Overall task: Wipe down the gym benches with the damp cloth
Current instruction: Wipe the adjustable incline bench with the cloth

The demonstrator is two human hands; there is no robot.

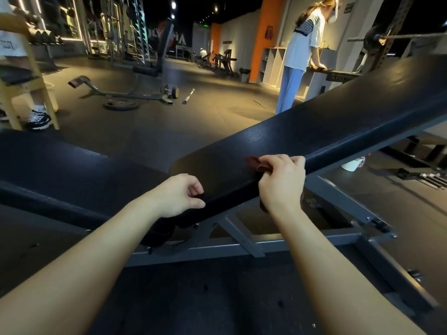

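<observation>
head view: my right hand (281,182) sits just right of centre. its fingers are curled down over the near edge of the sloped back pad (338,122) and clamped on the reddish damp cloth (254,163). a crumpled corner pokes out to the left of my knuckles, and another bit shows under my wrist, below the pad's edge. my left hand (179,195) is at centre frame, lower down the same edge, near where the back pad meets the seat pad (60,165). its fingers are curled in with the thumb against the pad's side, but i cannot tell whether it pinches the edge or only rests there.

i judge i'm on the edge and side strip of this bench. to do it well i'd spread the cloth flatter under my palm instead of bunching it. i'd wrap it over the seam so top and side get wiped in one pass, then run it toward the upper right with steady pressure and overlapping strokes. the left hand should brace the pad against rocking. after that, the broad top, then the seat pad at left.
</observation>
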